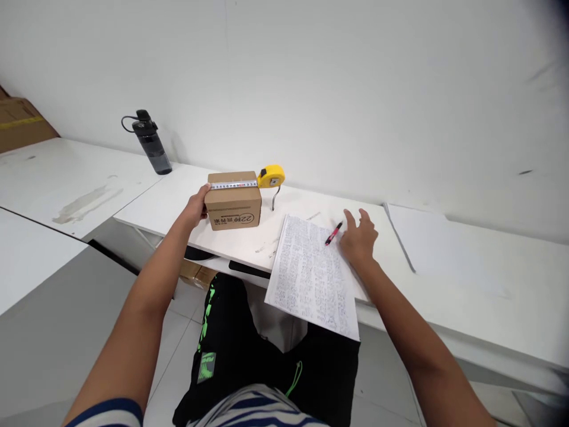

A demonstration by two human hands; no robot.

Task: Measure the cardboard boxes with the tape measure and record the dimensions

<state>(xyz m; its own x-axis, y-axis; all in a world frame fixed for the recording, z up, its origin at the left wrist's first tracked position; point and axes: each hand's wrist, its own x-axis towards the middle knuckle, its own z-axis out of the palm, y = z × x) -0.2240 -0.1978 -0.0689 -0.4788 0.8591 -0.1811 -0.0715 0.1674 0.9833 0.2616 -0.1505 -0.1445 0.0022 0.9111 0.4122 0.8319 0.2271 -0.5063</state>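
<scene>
A small brown cardboard box (233,207) with printed markings stands on the white desk. Across its top lies the extended blade of a yellow tape measure (272,176), whose case sits at the box's right edge with a black strap hanging down. My left hand (197,206) is at the box's left side, its fingers closed on the blade's end and against the box. My right hand (359,237) is open, fingers spread, just right of a red and black pen (333,233). That pen rests on handwritten paper sheets (311,276), which overhang the desk's front edge.
A dark water bottle (152,144) stands near the wall on the left. More white paper (418,240) lies to the right. A large carton (22,124) is at the far left, and another box (198,275) sits under the desk (151,201).
</scene>
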